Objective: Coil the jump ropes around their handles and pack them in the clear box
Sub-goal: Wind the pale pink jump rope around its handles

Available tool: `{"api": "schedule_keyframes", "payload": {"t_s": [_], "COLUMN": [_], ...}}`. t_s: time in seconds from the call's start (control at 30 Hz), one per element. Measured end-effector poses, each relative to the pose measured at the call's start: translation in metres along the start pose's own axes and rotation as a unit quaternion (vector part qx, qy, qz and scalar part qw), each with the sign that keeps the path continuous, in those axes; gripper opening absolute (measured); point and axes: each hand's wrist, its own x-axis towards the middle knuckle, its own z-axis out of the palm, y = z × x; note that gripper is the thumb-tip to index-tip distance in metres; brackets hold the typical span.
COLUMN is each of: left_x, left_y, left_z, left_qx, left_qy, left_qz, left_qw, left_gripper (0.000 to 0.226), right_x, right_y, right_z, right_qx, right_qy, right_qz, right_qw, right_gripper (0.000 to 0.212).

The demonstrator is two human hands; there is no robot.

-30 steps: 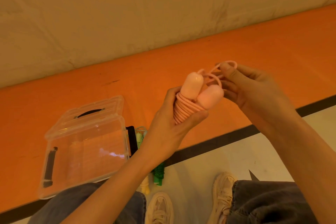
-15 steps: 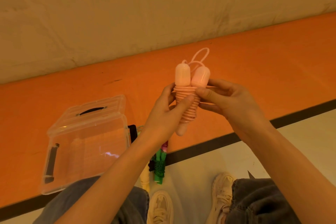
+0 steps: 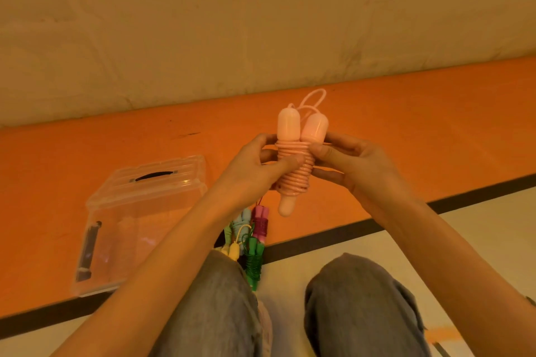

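Grey-trousered knees (image 3: 359, 307) nearest, coiled ropes (image 3: 252, 243) on floor between them, clear box (image 3: 139, 220) open at left on orange floor, left hand (image 3: 255, 171) and right hand (image 3: 351, 165) both gripping pink jump rope (image 3: 293, 171), loose loop on top, wall (image 3: 261, 23) behind.

The pink jump rope (image 3: 293, 174) looks like smooth plastic, its two handles faintly glossy and rounded, its cord a slick, shiny coil; the clear box (image 3: 139, 226) is see-through hard plastic with a ribbed lid that catches light, and its handle and latch are matt black; the green rope (image 3: 253, 261) on the floor has a glossy plastic cord; the trousers (image 3: 362, 307) are grey woven cloth, matt and slightly rough; the orange floor (image 3: 87, 159) looks matt and scuffed; the wall (image 3: 232, 23) is dull and uneven.
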Motion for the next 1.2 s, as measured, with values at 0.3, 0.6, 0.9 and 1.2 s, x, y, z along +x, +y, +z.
{"api": "schedule_keyframes", "payload": {"t_s": [0.3,0.6,0.9,1.2], "left_x": [0.007,0.033,0.062,0.071], "left_y": [-0.01,-0.064,-0.123,-0.204], "left_z": [-0.007,-0.001,0.0,0.008], "left_qx": [-0.007,-0.04,-0.034,-0.089], "left_qy": [-0.006,-0.005,-0.011,-0.003], "left_qz": [-0.019,-0.061,-0.102,-0.131], "left_qw": [1.0,0.997,0.994,0.987], "left_gripper": [0.045,0.039,0.038,0.039], "right_x": [0.013,0.041,0.073,0.089], "right_y": [0.012,0.056,0.111,0.188], "right_z": [0.0,-0.016,-0.029,-0.039], "right_qx": [0.003,-0.027,-0.017,0.003], "right_qy": [-0.004,-0.016,-0.009,0.012], "right_qz": [0.019,0.084,0.145,0.189], "right_qw": [1.0,0.996,0.989,0.982], "right_gripper": [0.041,0.042,0.039,0.04]}}
